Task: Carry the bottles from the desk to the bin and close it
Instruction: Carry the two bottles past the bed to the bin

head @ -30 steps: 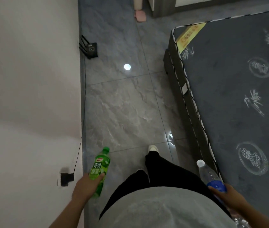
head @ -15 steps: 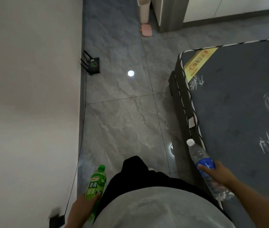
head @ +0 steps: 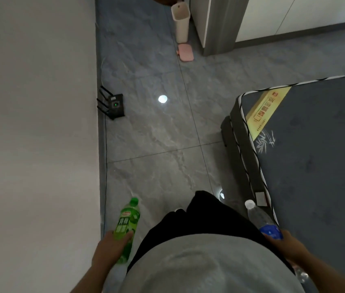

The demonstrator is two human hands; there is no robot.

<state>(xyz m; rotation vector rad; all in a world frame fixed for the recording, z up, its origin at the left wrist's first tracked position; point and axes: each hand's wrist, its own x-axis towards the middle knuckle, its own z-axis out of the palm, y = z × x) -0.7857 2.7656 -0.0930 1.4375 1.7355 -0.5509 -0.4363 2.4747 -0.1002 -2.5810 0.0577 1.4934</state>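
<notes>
My left hand (head: pixel 110 248) grips a green bottle (head: pixel 128 226) with a green cap, held low at my left side, cap pointing forward. My right hand (head: pixel 287 246) grips a clear water bottle (head: pixel 259 218) with a white cap and blue label, beside the bed edge. Far ahead on the floor stands a pale, narrow bin (head: pixel 181 22), open at the top. A pink lid (head: pixel 186 52) lies flat on the floor just in front of it.
A white wall (head: pixel 36 123) runs along my left. A black router (head: pixel 114 104) with antennas sits on the grey tiled floor by the wall, its cable running along the skirting. A grey mattress (head: pixel 315 155) fills the right. A grey cabinet corner (head: pixel 220 26) stands beside the bin.
I have walked forward along the corridor: the router and mattress corner came closer and the bin came into view. Both hands swung with the steps and kept hold of their bottles.
</notes>
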